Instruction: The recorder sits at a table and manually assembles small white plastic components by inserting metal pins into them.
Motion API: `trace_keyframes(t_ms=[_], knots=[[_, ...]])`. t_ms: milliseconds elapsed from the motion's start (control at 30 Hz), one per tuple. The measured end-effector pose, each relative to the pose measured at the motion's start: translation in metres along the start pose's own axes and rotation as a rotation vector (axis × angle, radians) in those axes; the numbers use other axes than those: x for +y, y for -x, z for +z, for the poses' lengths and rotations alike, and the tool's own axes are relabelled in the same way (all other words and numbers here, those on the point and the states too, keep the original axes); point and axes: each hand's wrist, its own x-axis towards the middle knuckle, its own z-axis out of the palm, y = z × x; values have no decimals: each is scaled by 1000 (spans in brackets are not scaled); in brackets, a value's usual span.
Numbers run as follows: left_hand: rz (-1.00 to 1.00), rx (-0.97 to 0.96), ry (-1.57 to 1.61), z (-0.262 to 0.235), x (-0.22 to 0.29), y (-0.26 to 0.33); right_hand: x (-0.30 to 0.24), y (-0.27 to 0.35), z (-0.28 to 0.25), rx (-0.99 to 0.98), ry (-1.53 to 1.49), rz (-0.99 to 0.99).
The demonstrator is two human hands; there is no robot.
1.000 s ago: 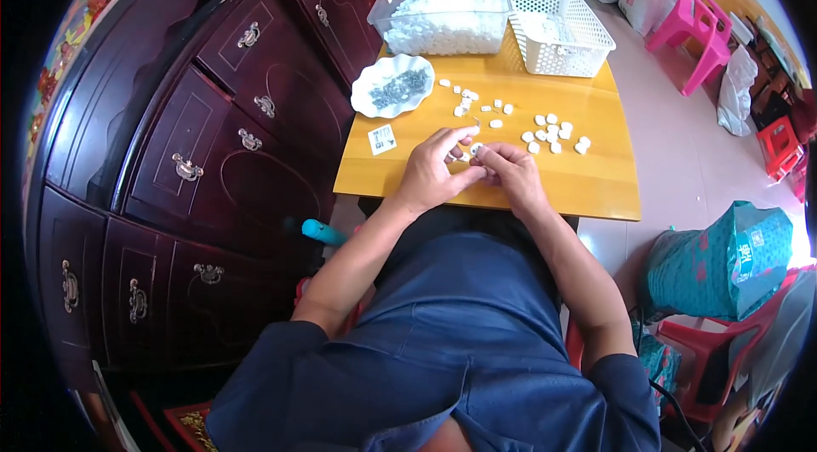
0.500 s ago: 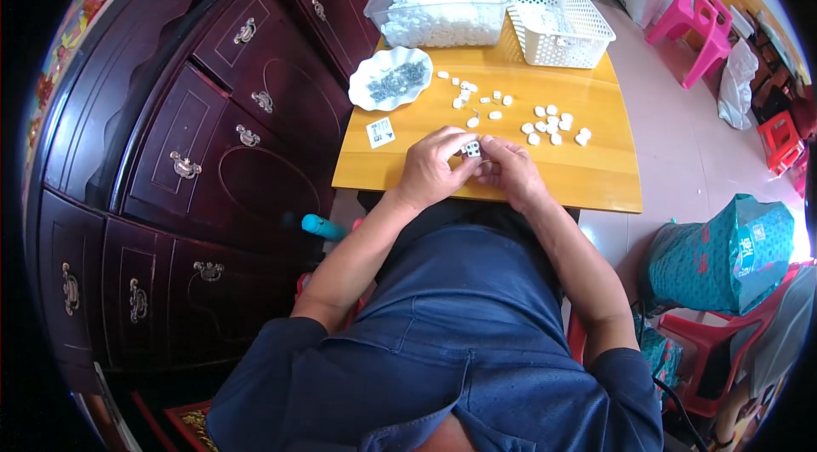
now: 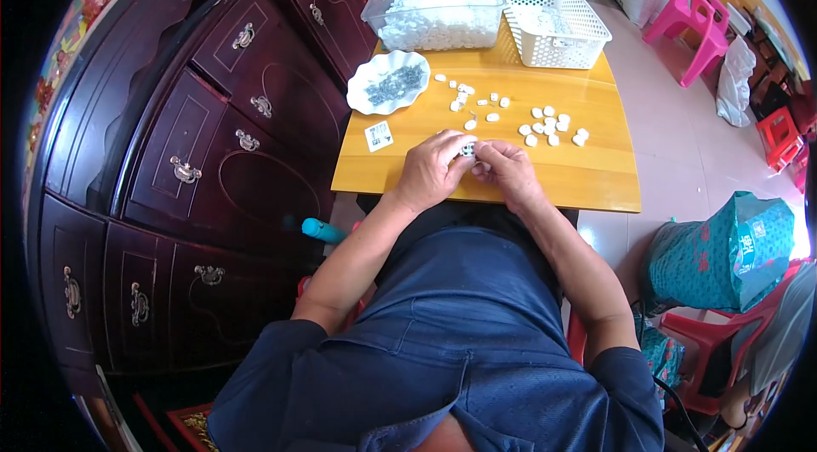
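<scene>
My left hand (image 3: 432,169) and my right hand (image 3: 509,171) meet over the near edge of a small yellow wooden table (image 3: 587,184). Together they pinch a small white piece (image 3: 467,150) between the fingertips. Several similar small white pieces (image 3: 549,124) lie loose on the tabletop beyond my hands. A white scalloped dish (image 3: 388,82) with small dark metal bits sits at the far left of the table. A small white card (image 3: 379,136) lies left of my hands.
A clear plastic tub (image 3: 438,14) full of white pieces and a white lattice basket (image 3: 551,20) stand at the table's far end. A dark red cabinet (image 3: 213,128) runs along the left. A teal bag (image 3: 723,252) and pink chairs (image 3: 681,5) stand on the right.
Both hands stay together at the near table edge, with only small finger movements around the white piece. The view has shifted slightly.
</scene>
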Motion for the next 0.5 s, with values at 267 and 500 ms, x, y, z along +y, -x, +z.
trace_keyframes(t_ms=[267, 500], knots=[[36, -60, -40, -4, -4, 0, 5, 0, 1, 40, 66, -67], [47, -26, -87, -3, -2, 0, 6, 1, 4, 59, 91, -89]])
